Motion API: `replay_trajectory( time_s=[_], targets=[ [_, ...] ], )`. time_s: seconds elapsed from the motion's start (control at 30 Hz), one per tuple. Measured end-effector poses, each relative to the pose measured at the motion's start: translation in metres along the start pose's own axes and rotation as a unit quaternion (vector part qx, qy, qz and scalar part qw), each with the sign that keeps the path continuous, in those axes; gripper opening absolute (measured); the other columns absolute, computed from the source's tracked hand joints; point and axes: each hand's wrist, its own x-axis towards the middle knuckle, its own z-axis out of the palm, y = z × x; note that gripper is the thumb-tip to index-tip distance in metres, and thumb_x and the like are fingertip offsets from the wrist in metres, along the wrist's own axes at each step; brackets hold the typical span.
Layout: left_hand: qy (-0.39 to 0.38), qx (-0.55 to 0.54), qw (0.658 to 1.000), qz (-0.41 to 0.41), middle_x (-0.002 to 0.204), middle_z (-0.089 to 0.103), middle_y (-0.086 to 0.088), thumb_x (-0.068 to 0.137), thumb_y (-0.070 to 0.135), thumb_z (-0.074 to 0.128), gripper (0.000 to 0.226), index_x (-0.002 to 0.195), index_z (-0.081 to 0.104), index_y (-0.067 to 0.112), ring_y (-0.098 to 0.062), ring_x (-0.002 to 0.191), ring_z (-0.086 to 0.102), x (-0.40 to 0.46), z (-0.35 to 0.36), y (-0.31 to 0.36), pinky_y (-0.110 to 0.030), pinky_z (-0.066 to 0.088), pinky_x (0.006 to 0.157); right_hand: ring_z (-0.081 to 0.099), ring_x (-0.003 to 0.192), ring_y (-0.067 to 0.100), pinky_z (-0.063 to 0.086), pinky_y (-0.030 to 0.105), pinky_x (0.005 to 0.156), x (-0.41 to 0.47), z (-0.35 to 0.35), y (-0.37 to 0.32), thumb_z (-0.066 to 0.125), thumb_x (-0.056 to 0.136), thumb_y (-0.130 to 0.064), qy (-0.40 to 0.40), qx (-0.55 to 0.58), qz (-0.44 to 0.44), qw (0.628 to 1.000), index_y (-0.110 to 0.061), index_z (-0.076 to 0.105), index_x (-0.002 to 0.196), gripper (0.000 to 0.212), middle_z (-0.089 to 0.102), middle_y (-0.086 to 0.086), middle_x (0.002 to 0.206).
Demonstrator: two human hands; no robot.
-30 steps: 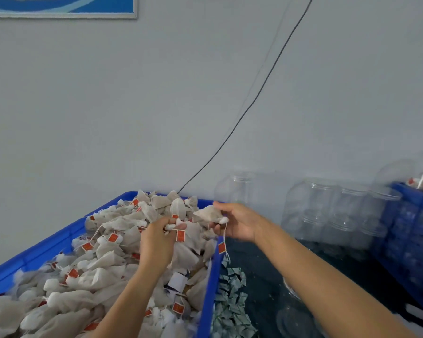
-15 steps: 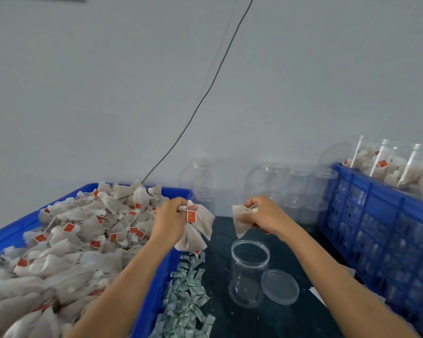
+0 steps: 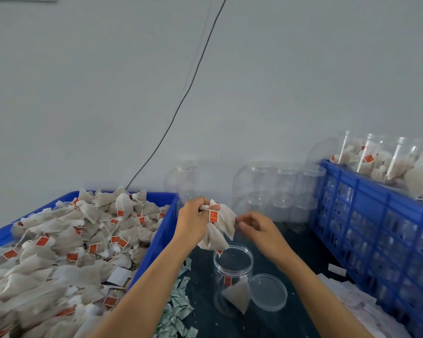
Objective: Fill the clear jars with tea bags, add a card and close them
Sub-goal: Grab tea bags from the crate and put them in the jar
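A heap of pale mesh tea bags with red paper tags (image 3: 66,242) is seen in the blue plastic bin (image 3: 156,242) filling the lower left of the frame. Right of it, at centre, a bunch of tea bags (image 3: 217,230) is gripped by the left hand (image 3: 193,222), its fingers curled round the gathered tops, so that the bunch hangs with its long axis near vertical and its lower end pointing down. Directly below that end, in the lower centre, the open clear plastic jar (image 3: 232,279) stands upright on the dark table (image 3: 205,313), one bag already inside. The left hand is judged nearer the mouth. The right hand (image 3: 259,231) is held just right of the bunch, fingers loosely spread, nothing pinched. The clear round lid (image 3: 269,292) lies beside the jar.
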Motion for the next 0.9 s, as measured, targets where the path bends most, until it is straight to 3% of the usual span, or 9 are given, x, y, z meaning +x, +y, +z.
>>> replay_trajectory(
  time_s=[0.07, 0.17, 0.3, 0.43, 0.5, 0.63, 0.73, 0.9],
  targets=[
    [-0.011, 0.002, 1.000, 0.004, 0.068, 0.061, 0.014, 0.096, 0.009, 0.057, 0.012, 0.088, 0.066, 0.007, -0.005, 0.067, 0.055, 0.000, 0.009, 0.003, -0.010, 0.039, 0.054, 0.061, 0.095, 0.002, 0.046, 0.009, 0.074, -0.003, 0.000, -0.001, 0.049, 0.098, -0.034, -0.020, 0.070, -0.007, 0.997, -0.025, 0.056, 0.114, 0.019, 0.062, -0.010, 0.107],
    [-0.038, 0.006, 0.999, 0.029, 0.068, 0.063, 0.016, 0.094, 0.003, 0.057, 0.015, 0.082, 0.065, 0.008, -0.004, 0.071, 0.060, -0.001, 0.019, 0.006, -0.011, 0.042, 0.060, 0.061, 0.094, -0.006, 0.049, 0.010, 0.073, -0.005, 0.000, -0.001, 0.058, 0.088, -0.044, -0.053, 0.107, -0.033, 0.992, -0.029, 0.040, 0.133, 0.050, 0.055, -0.013, 0.113],
    [-0.070, 0.028, 0.995, 0.058, 0.073, 0.063, 0.010, 0.089, 0.006, 0.064, 0.016, 0.078, 0.063, 0.018, -0.011, 0.072, 0.059, -0.007, 0.027, 0.006, -0.012, 0.045, 0.063, 0.065, 0.094, 0.017, 0.057, 0.030, 0.080, -0.004, 0.000, 0.009, 0.068, 0.088, -0.030, -0.033, 0.044, -0.051, 0.997, -0.020, 0.060, 0.114, 0.028, 0.065, 0.000, 0.105],
    [-0.059, -0.043, 0.997, -0.007, 0.092, 0.069, -0.002, 0.087, 0.012, 0.068, 0.020, 0.102, 0.056, 0.018, -0.016, 0.087, 0.066, -0.015, 0.033, -0.006, -0.019, 0.053, 0.068, 0.063, 0.081, 0.010, 0.051, 0.019, 0.066, -0.005, 0.002, 0.020, 0.069, 0.087, -0.019, 0.041, 0.012, -0.027, 0.999, -0.016, 0.064, 0.097, 0.012, 0.066, -0.004, 0.091],
    [-0.064, -0.073, 0.994, -0.040, 0.097, 0.070, -0.003, 0.088, 0.016, 0.069, 0.027, 0.110, 0.053, 0.018, -0.018, 0.091, 0.067, -0.017, 0.036, -0.009, -0.017, 0.053, 0.067, 0.064, 0.081, 0.012, 0.052, 0.023, 0.068, -0.006, 0.004, 0.023, 0.069, 0.086, -0.017, 0.078, 0.039, 0.000, 0.996, -0.015, 0.064, 0.094, 0.010, 0.067, -0.002, 0.091],
    [-0.086, -0.097, 0.989, -0.068, 0.097, 0.069, -0.004, 0.085, 0.027, 0.072, 0.033, 0.112, 0.054, 0.021, -0.017, 0.094, 0.065, -0.019, 0.037, -0.014, -0.028, 0.055, 0.082, 0.066, 0.082, 0.019, 0.054, 0.030, 0.067, -0.007, 0.003, 0.028, 0.068, 0.088, -0.017, 0.116, 0.144, 0.066, 0.981, -0.014, 0.065, 0.093, 0.007, 0.070, 0.005, 0.091],
    [-0.096, -0.074, 0.990, -0.072, 0.095, 0.069, -0.002, 0.087, 0.026, 0.070, 0.025, 0.107, 0.054, 0.022, -0.014, 0.090, 0.066, -0.019, 0.035, -0.015, -0.019, 0.052, 0.072, 0.064, 0.083, 0.017, 0.053, 0.026, 0.063, -0.007, 0.001, 0.029, 0.065, 0.090, -0.019, 0.140, 0.211, 0.110, 0.961, -0.018, 0.062, 0.092, 0.004, 0.067, 0.003, 0.094],
    [-0.082, -0.110, 0.989, -0.050, 0.095, 0.067, 0.001, 0.089, 0.021, 0.068, 0.021, 0.104, 0.053, 0.023, -0.013, 0.090, 0.065, -0.020, 0.036, -0.010, -0.016, 0.055, 0.061, 0.063, 0.090, 0.021, 0.054, 0.027, 0.066, -0.006, -0.003, 0.026, 0.063, 0.091, -0.022, 0.171, 0.263, 0.126, 0.941, -0.017, 0.061, 0.100, 0.010, 0.065, 0.004, 0.098]
  ],
)
